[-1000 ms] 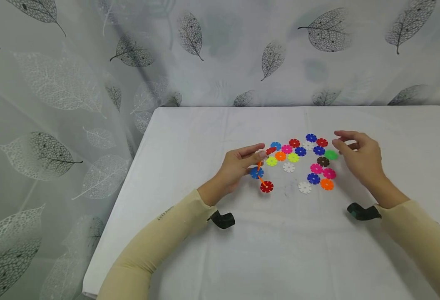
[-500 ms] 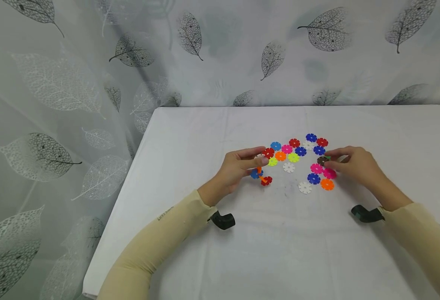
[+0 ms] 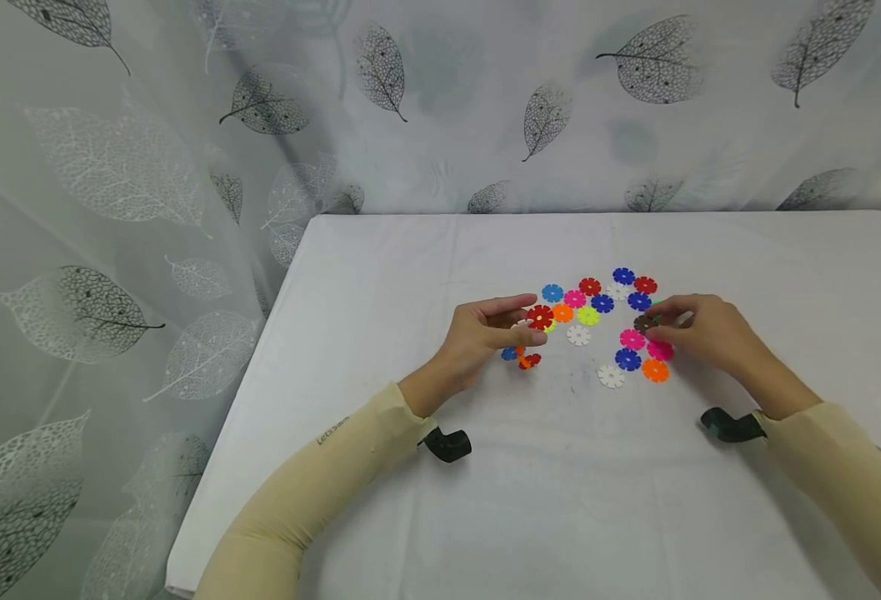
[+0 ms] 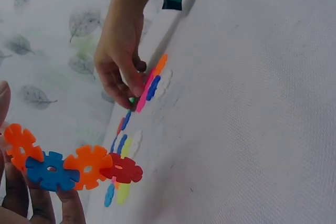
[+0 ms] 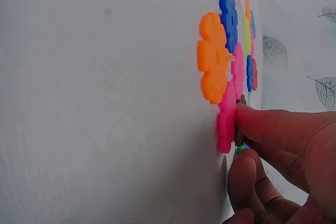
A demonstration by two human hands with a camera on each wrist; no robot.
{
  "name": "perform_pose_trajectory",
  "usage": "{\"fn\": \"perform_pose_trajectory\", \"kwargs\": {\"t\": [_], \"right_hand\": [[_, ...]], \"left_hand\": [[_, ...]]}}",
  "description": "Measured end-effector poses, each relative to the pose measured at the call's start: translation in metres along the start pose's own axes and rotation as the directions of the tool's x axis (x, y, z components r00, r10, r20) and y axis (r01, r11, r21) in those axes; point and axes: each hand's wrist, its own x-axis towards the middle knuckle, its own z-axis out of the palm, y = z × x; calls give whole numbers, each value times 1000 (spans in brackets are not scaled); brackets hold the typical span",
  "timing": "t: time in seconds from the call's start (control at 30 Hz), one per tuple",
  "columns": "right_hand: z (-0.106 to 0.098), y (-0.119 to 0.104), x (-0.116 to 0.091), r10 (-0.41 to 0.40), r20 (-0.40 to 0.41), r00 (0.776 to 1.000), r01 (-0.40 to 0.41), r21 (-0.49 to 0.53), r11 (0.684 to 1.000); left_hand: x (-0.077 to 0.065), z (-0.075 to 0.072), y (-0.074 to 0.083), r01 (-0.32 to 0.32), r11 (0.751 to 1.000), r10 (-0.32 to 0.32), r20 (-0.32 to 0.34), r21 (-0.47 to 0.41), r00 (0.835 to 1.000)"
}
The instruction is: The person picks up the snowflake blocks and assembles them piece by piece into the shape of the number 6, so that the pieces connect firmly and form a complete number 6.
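My left hand (image 3: 473, 342) holds a chain of interlocking plastic snowflake discs above the table. In the left wrist view the chain shows an orange disc (image 4: 17, 148) at the fingers, a blue disc (image 4: 38, 172), another orange disc (image 4: 98, 163) and a red disc (image 4: 132, 171) at the end. A further red disc (image 3: 540, 317) shows by the left thumb in the head view. At the right side of the loose discs, my right hand (image 3: 710, 333) pinches a brown disc (image 3: 643, 323), partly hidden by the fingers. A green disc (image 5: 240, 149) shows only as a sliver beside it.
Several loose discs lie flat on the white tablecloth (image 3: 560, 500), among them a pink disc (image 3: 661, 351), an orange disc (image 3: 656, 371) and a white disc (image 3: 611, 377). Behind the table hangs a leaf-print curtain (image 3: 440, 108).
My right hand has come down and left, from above the green disc to the brown disc. The left hand has turned the chain, bringing its lower red disc up and more edge-on.
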Motion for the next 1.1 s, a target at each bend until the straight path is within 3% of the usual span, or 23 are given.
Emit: {"fn": "perform_pose_trajectory", "kwargs": {"t": [0.17, 0.43, 0.53, 0.63, 0.7, 0.77, 0.93, 1.1], "right_hand": [[1, -3, -1, -24, 5, 1000, 24, 45, 999], [3, -20, -10, -77, -71, 994, 84, 101, 991], [5, -30, -13, -111, -77, 991, 120, 132, 984], [6, -41, -16, -155, -76, 985, 166, 163, 973], [7, -49, -18, -189, -83, 978, 202, 181, 963], [7, -57, -20, -216, -91, 972, 231, 205, 951], [8, -76, -27, -271, -121, 955, 294, 283, 913], [7, -94, -33, -272, -164, 948, 314, 361, 878]], "left_hand": [[-1, 1, 0, -48, 998, 48, 5, 44, 999], [-3, 0, 0, -166, 973, 171, -13, 160, 985], [-2, 0, -2, -235, 939, 243, -1, 250, 970], [-2, 0, -2, -302, 889, 311, 31, 343, 950], [-2, -1, -2, -328, 861, 337, 48, 389, 940], [-3, 0, -2, -339, 848, 345, 61, 408, 937], [-3, 1, 0, -329, 861, 325, 78, 389, 942], [-3, 1, 1, -320, 873, 304, 102, 367, 947]]}}
